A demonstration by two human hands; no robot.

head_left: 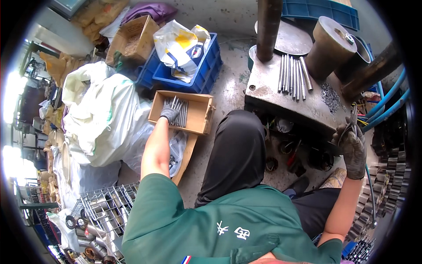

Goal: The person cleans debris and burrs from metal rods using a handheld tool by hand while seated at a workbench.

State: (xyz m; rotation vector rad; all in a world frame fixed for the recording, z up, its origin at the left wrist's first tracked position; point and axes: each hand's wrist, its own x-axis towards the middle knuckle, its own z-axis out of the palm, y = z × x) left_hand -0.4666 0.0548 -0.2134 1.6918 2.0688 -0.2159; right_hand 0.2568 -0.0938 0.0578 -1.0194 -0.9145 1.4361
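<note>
My left hand (170,114), in a grey glove, reaches into a shallow cardboard box (198,115). Its fingers are closed around some of the slim metal rods (182,115) lying there side by side; the fingertips are partly hidden. At the right, my gloved right hand (353,152) is raised beside the metal block's edge. It grips a pair of pliers (354,117), jaws pointing up, handles mostly covered by the glove. On the metal block (281,104) lies a row of longer metal rods (294,78), with a heap of small metal rings (330,98) nearby.
A thick metal post (269,31) and a large metal cylinder (326,48) stand on the block. Blue crates (212,66) and white sacks (103,119) crowd the left. A wire basket (110,204) of metal parts sits lower left. Blue hoses (389,103) hang at the right.
</note>
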